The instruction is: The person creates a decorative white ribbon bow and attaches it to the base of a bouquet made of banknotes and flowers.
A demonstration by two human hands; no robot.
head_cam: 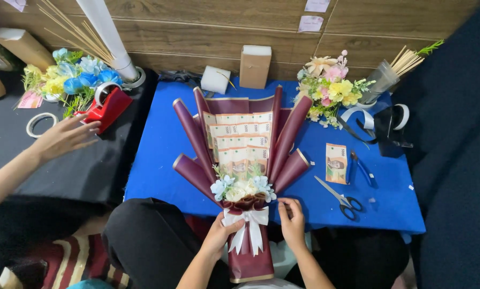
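From the head view I see my left hand (218,235) with fingers gripping the bouquet (243,160) at its white bow (248,222); my right hand (292,222) pinches the wrapping at three o'clock; the bouquet lies on the blue worktop (159,160); scissors (339,198) lie at three o'clock.

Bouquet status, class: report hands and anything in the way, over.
Left hand grips bouquet at bow. Right hand touching beside it. Another hand by tape dispenser, apart.

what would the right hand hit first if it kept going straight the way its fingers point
The right hand, at the bouquet's collar, points up the table; it would likely meet the maroon paper cone beside the pale flowers first, though depth is unclear.
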